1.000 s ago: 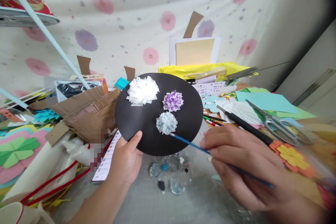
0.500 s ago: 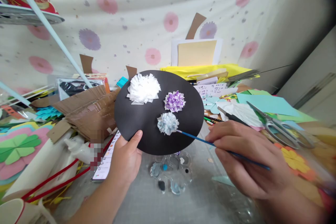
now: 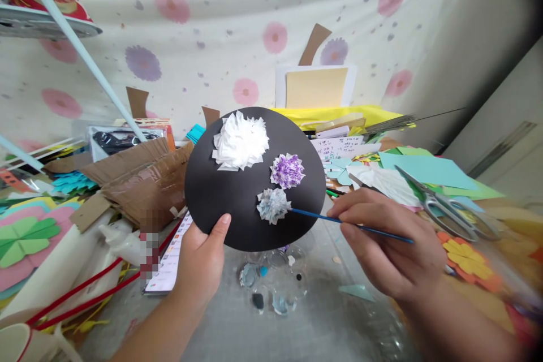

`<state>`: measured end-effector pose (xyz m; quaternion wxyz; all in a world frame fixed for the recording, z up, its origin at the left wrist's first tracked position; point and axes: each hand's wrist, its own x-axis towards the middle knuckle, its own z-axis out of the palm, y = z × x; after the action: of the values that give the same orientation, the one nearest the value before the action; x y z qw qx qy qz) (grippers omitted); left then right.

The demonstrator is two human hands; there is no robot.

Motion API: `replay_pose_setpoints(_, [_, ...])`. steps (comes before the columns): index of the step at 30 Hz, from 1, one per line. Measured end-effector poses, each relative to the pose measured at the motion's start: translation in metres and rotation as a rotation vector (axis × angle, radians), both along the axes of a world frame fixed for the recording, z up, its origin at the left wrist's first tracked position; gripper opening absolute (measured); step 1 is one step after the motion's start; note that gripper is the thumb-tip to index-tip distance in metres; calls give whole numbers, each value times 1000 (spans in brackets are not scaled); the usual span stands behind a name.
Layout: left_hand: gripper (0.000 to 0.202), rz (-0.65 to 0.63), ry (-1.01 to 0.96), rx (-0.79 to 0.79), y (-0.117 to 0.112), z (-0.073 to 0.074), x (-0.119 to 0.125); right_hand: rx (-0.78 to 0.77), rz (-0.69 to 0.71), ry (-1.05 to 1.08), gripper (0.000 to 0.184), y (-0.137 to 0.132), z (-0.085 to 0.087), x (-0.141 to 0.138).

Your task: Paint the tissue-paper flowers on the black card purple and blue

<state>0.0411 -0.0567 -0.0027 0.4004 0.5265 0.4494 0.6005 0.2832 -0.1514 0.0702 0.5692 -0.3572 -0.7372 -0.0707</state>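
Observation:
My left hand (image 3: 201, 260) grips the lower edge of a round black card (image 3: 229, 192), thumb on its face, and holds it tilted up above the table. Three tissue flowers sit on the card: a large white flower (image 3: 241, 140), a purple-speckled flower (image 3: 287, 171) and a pale blue-grey flower (image 3: 273, 205). My right hand (image 3: 390, 246) pinches a thin blue paintbrush (image 3: 331, 219), whose tip touches the right side of the blue-grey flower. Below the card a clear plastic paint palette (image 3: 274, 285) lies on the table with dabs of blue and black.
Scissors (image 3: 445, 203) lie on teal and green paper sheets (image 3: 428, 169) at the right, near an orange and yellow paper flower (image 3: 466, 260). Torn cardboard (image 3: 139, 181), a green paper clover (image 3: 25, 237), red cords (image 3: 85, 294) and a mug (image 3: 21, 342) crowd the left. A flowered cloth (image 3: 254, 22) hangs behind.
The black card has tipped and risen a little in my left hand. My right hand has moved left and up, keeping the brush tip at the blue-grey flower's right edge.

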Motion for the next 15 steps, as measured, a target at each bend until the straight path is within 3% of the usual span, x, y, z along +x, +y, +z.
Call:
replay_pose_setpoints(11, [49, 74, 248, 87, -3, 1, -3, 47, 6, 139, 28, -1, -7, 2])
replay_pose_setpoints(15, [48, 123, 354, 111, -6, 6, -2, -16, -5, 44, 28, -2, -4, 3])
